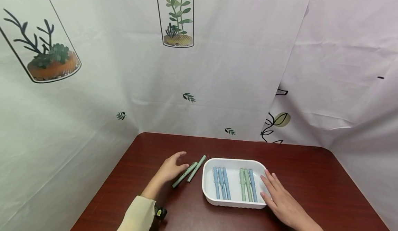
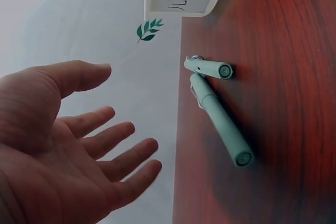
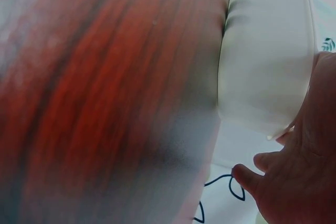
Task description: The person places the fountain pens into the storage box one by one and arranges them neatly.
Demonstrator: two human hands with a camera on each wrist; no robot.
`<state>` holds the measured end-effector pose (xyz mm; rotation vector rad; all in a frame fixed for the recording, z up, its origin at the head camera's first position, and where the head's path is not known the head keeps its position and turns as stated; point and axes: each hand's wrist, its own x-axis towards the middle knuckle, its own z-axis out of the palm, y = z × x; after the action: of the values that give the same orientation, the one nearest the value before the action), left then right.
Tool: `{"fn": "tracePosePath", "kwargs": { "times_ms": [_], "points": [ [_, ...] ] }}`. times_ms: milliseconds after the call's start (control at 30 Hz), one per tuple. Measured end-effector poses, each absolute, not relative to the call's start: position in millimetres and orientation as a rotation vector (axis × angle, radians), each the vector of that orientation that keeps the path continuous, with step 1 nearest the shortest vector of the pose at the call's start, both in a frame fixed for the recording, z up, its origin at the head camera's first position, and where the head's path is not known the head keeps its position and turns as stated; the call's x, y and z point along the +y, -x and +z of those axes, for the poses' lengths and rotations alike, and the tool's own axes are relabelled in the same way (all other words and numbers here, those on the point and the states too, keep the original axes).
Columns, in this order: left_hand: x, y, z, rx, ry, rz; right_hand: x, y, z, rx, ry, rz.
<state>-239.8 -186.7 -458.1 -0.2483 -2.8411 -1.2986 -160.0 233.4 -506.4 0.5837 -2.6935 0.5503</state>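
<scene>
My left hand [image 1: 170,168] hovers beside two green pens on the table, fingers spread and palm bare in the left wrist view. The nearer green pen [image 1: 185,175] and the other green pen [image 1: 197,169] lie slanted, close against each other. To their right stands a white tray [image 1: 233,175]. Inside it, three blue pens [image 1: 221,182] lie side by side at the left. Two green pens [image 1: 242,184] and one blue pen [image 1: 253,184] form another row at the right. My right hand [image 1: 281,198] touches the tray's right rim with extended fingers.
The dark red wooden table [image 1: 298,162] has rounded far corners. White printed curtains [image 1: 217,75] hang behind it and along both sides. A dark band with a small device [image 1: 160,213] is on the left wrist.
</scene>
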Motion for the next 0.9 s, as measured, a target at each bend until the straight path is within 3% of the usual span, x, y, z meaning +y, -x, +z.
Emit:
{"fn": "tracePosePath", "kwargs": {
  "times_ms": [900],
  "points": [
    [-182.5,248.9,-482.5,-3.059,0.099,-0.881,231.7,160.1,-503.5,-2.744,-0.546,0.564]
  ]
}}
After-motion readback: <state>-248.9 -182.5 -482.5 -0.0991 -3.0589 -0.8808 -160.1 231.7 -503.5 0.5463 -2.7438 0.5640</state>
